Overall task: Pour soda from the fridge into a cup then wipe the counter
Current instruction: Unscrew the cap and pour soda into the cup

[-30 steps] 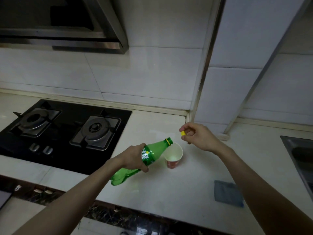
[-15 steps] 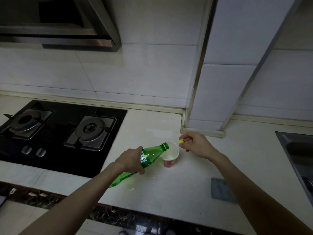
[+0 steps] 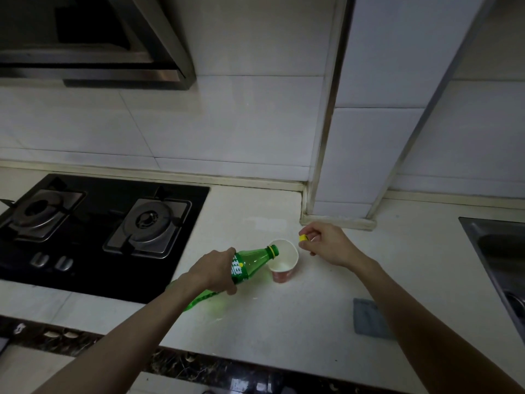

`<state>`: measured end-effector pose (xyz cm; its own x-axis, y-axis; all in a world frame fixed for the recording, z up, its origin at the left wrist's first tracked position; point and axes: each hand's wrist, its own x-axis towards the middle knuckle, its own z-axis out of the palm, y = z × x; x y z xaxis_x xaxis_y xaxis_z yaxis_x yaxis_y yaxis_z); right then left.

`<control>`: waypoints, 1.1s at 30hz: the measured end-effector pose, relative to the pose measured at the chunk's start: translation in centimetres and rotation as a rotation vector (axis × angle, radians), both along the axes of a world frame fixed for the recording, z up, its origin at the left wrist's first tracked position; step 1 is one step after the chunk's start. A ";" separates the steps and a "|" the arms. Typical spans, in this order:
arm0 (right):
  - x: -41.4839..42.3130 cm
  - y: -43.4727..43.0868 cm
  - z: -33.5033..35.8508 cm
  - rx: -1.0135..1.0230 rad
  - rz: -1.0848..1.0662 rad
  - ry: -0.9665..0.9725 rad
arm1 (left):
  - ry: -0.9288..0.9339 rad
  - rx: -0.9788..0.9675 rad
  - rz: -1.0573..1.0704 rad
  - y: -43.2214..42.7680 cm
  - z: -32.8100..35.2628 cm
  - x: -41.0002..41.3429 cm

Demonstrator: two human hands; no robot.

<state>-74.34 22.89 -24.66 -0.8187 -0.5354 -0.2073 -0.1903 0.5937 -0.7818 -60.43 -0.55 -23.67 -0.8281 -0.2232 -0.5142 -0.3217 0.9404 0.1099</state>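
My left hand [image 3: 213, 269] grips a green soda bottle [image 3: 250, 264] around its label. The bottle is tipped nearly flat, its open mouth over the rim of a small paper cup [image 3: 283, 260] with a red lower band. The cup stands on the white counter [image 3: 284, 317] and pale liquid shows inside it. My right hand [image 3: 326, 245] hovers just right of the cup, pinching the yellow bottle cap [image 3: 303, 238] between its fingertips. A grey-blue cloth [image 3: 369, 318] lies flat on the counter, partly hidden under my right forearm.
A black two-burner gas hob [image 3: 93, 231] fills the counter's left side, under a range hood [image 3: 93, 41]. A steel sink [image 3: 500, 260] sits at the right edge. A tiled pillar [image 3: 355, 166] meets the counter behind the cup.
The view shifted slightly. The bottle stays tipped over the cup in my left hand, and my right hand keeps the cap close by the cup.
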 end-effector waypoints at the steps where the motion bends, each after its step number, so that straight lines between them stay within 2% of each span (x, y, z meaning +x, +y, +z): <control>1: -0.1 0.0 0.0 0.000 0.000 0.000 | -0.004 -0.006 -0.004 0.0 0.0 0.0; 12: -0.2 -0.2 -0.2 0.002 0.008 -0.007 | -0.005 -0.067 -0.045 -0.3 0.2 -0.1; 33: -0.3 -0.4 -0.1 -0.017 0.001 -0.004 | 0.031 -0.070 -0.049 -0.9 1.0 -0.4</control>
<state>-74.65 22.49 -24.75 -0.8171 -0.5400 -0.2019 -0.1878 0.5804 -0.7924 -60.80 -1.44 -22.64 -0.8542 -0.2161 -0.4730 -0.2723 0.9608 0.0528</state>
